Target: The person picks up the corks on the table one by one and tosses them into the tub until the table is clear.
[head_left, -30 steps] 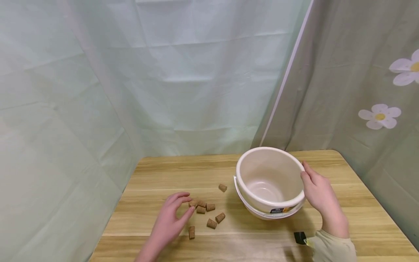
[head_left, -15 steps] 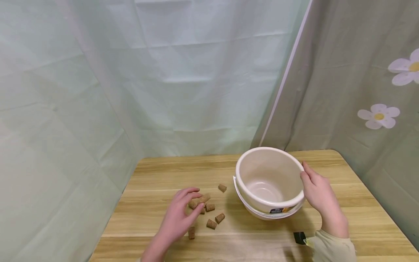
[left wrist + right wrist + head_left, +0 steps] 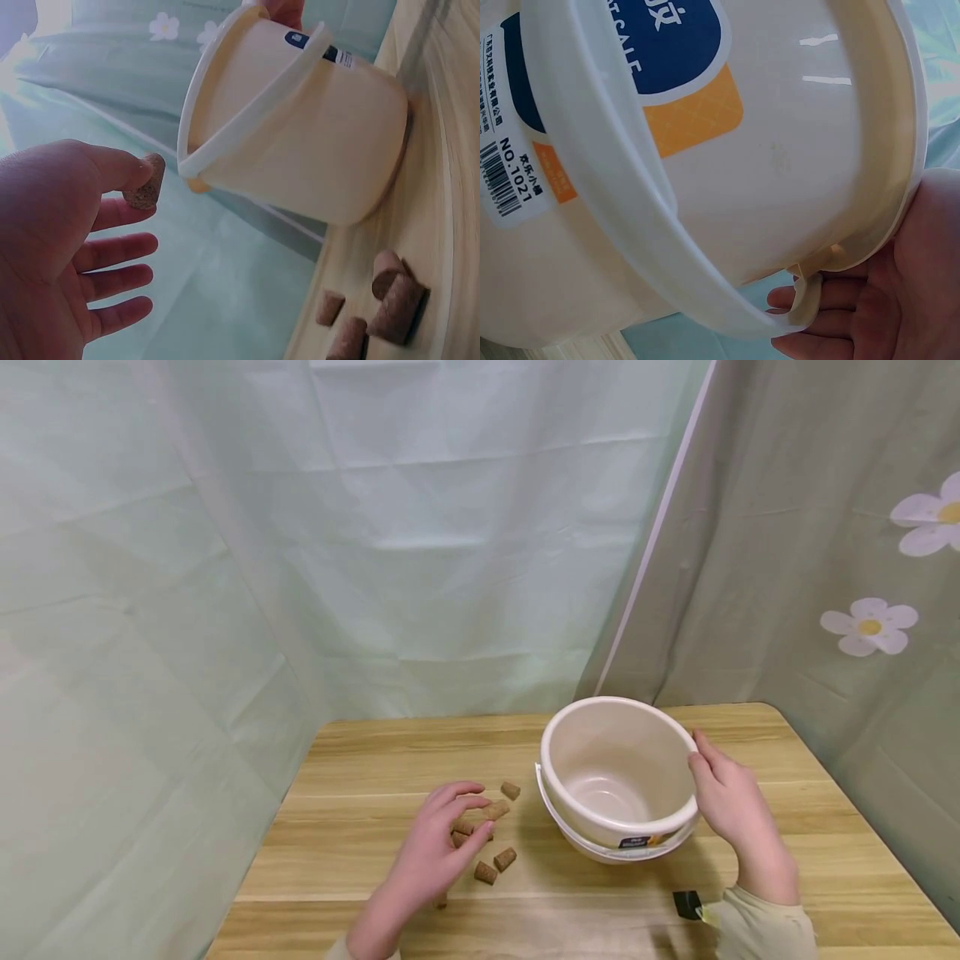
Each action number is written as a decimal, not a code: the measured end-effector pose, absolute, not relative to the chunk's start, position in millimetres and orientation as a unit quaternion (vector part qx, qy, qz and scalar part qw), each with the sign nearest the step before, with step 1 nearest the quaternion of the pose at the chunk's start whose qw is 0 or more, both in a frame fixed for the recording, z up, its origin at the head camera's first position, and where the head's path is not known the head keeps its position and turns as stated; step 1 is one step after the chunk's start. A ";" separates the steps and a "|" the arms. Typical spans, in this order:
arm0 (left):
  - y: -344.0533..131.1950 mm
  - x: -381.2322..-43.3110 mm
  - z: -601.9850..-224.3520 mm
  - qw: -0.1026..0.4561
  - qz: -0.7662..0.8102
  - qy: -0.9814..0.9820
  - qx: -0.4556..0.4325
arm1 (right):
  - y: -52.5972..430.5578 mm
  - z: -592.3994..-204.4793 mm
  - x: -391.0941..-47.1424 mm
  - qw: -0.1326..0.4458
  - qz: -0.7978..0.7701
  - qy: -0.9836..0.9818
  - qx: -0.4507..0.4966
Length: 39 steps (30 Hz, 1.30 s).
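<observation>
While the left hand [image 3: 438, 843] pinches a small, brown, tapered cork stopper [image 3: 146, 184] between thumb and index finger, the pale wood-grain table [image 3: 337, 785] reaches out past it to a side edge on the left. More brown corks [image 3: 485, 872] lie beneath and just right of that hand, some partly hidden. A strip of tabletop separates them from the round, cream plastic bucket [image 3: 600, 743], which stands between the hands, mouth upward, well short of the near edge. Its near side bears a dark-blue-and-orange label [image 3: 682, 45] whose large letters perhaps end in "ALE", the white plastic handle [image 3: 622, 150] cutting across, and a white barcode sticker [image 3: 517, 154] printed "NO.1021" with Chinese characters. The right hand [image 3: 735, 797] clasps the bucket's right rim; a small black object [image 3: 686, 904] lies beside its sleeve [image 3: 765, 927].
</observation>
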<state>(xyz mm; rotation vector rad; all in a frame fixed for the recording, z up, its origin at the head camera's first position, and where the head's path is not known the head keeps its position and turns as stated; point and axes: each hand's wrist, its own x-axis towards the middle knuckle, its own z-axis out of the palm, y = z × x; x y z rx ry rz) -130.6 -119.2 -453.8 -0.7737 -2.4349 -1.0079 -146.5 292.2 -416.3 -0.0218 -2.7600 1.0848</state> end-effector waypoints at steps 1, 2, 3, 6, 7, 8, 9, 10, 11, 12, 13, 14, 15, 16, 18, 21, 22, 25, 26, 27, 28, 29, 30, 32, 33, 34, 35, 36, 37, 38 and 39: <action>-116.7 -131.0 -453.1 0.198 -0.360 -0.868 -0.280 | 292.3 -416.3 -146.7 0.087 0.364 -0.927 -0.007; -114.2 -131.4 -452.6 0.201 -0.358 -0.866 -0.285 | 292.3 -416.4 -146.8 0.087 0.364 -0.927 -0.007; -111.7 -131.8 -451.9 0.201 -0.358 -0.864 -0.290 | 292.4 -416.4 -146.8 0.087 0.364 -0.927 -0.006; -105.2 -133.0 -449.2 0.199 -0.359 -0.861 -0.302 | 292.3 -416.5 -146.9 0.086 0.365 -0.927 -0.006; -103.1 -133.6 -448.0 0.196 -0.362 -0.859 -0.305 | 292.3 -416.6 -147.1 0.084 0.365 -0.927 -0.006; -101.2 -134.1 -446.8 0.195 -0.365 -0.857 -0.309 | 292.1 -416.6 -147.2 0.085 0.365 -0.927 -0.006; -99.4 -134.5 -445.5 0.193 -0.367 -0.855 -0.311 | 292.0 -416.5 -147.3 0.083 0.366 -0.927 -0.007; -97.7 -134.9 -444.1 0.191 -0.371 -0.854 -0.312 | 291.9 -416.5 -147.4 0.083 0.366 -0.927 -0.006; -96.1 -135.2 -442.9 0.191 -0.373 -0.852 -0.314 | 291.9 -416.5 -147.6 0.082 0.367 -0.927 -0.006; -94.5 -135.5 -441.6 0.191 -0.376 -0.850 -0.315 | 291.6 -416.4 -147.7 0.081 0.367 -0.927 -0.006; -92.8 -136.0 -440.4 0.189 -0.379 -0.850 -0.314 | 291.7 -416.4 -148.0 0.082 0.367 -0.927 -0.005; -91.2 -136.5 -439.1 0.188 -0.380 -0.850 -0.313 | 291.5 -416.3 -148.0 0.083 0.367 -0.926 -0.005; -89.5 -137.1 -437.9 0.187 -0.382 -0.849 -0.312 | 291.5 -416.2 -148.2 0.082 0.368 -0.926 -0.004; -87.7 -137.6 -436.6 0.186 -0.385 -0.849 -0.311 | 291.6 -416.2 -148.3 0.082 0.367 -0.926 -0.004; -83.8 -139.0 -433.9 0.185 -0.389 -0.847 -0.311 | 291.6 -416.2 -148.6 0.081 0.367 -0.927 -0.003; -77.2 -140.2 -429.2 0.190 -0.395 -0.840 -0.319 | 291.7 -416.1 -149.0 0.080 0.367 -0.927 -0.004; -75.1 -140.5 -427.8 0.192 -0.397 -0.838 -0.323 | 291.7 -416.1 -148.9 0.080 0.367 -0.927 -0.004; -69.7 -141.3 -425.2 0.196 -0.406 -0.828 -0.334 | 291.8 -416.1 -148.4 0.081 0.369 -0.926 -0.005; -68.1 -141.6 -424.8 0.199 -0.409 -0.825 -0.337 | 291.7 -416.0 -148.1 0.082 0.369 -0.926 -0.004; -66.8 -142.1 -424.7 0.200 -0.412 -0.822 -0.339 | 291.8 -416.0 -148.0 0.084 0.369 -0.926 -0.003; -65.6 -142.5 -424.8 0.201 -0.416 -0.819 -0.341 | 291.8 -415.8 -147.6 0.085 0.370 -0.925 -0.003; -64.4 -142.9 -425.1 0.204 -0.418 -0.817 -0.342 | 291.7 -415.6 -147.3 0.085 0.371 -0.925 -0.002; -63.1 -143.3 -424.8 0.208 -0.420 -0.814 -0.344 | 291.8 -415.3 -147.2 0.087 0.371 -0.925 -0.002; -60.4 -143.9 -424.3 0.213 -0.421 -0.811 -0.345 | 292.0 -415.4 -147.1 0.089 0.370 -0.925 -0.002; -59.2 -144.2 -424.0 0.213 -0.422 -0.811 -0.345 | 292.0 -415.4 -147.0 0.089 0.369 -0.925 -0.003; -57.9 -144.6 -423.7 0.214 -0.421 -0.810 -0.346 | 292.0 -415.5 -146.8 0.087 0.369 -0.925 -0.004; -56.7 -144.9 -423.3 0.216 -0.421 -0.809 -0.348 | 292.5 -415.9 -147.2 0.088 0.368 -0.926 -0.004; -55.5 -145.2 -422.5 0.216 -0.422 -0.809 -0.349 | 292.6 -416.2 -147.3 0.089 0.367 -0.926 -0.004; -54.4 -145.6 -422.1 0.217 -0.422 -0.808 -0.350 | 292.6 -416.3 -147.1 0.088 0.368 -0.926 -0.004; -53.3 -146.0 -421.8 0.219 -0.422 -0.807 -0.351 | 292.5 -416.4 -146.9 0.086 0.369 -0.926 -0.004; -52.4 -146.3 -421.1 0.219 -0.423 -0.806 -0.352 | 292.6 -416.4 -146.9 0.088 0.368 -0.926 -0.004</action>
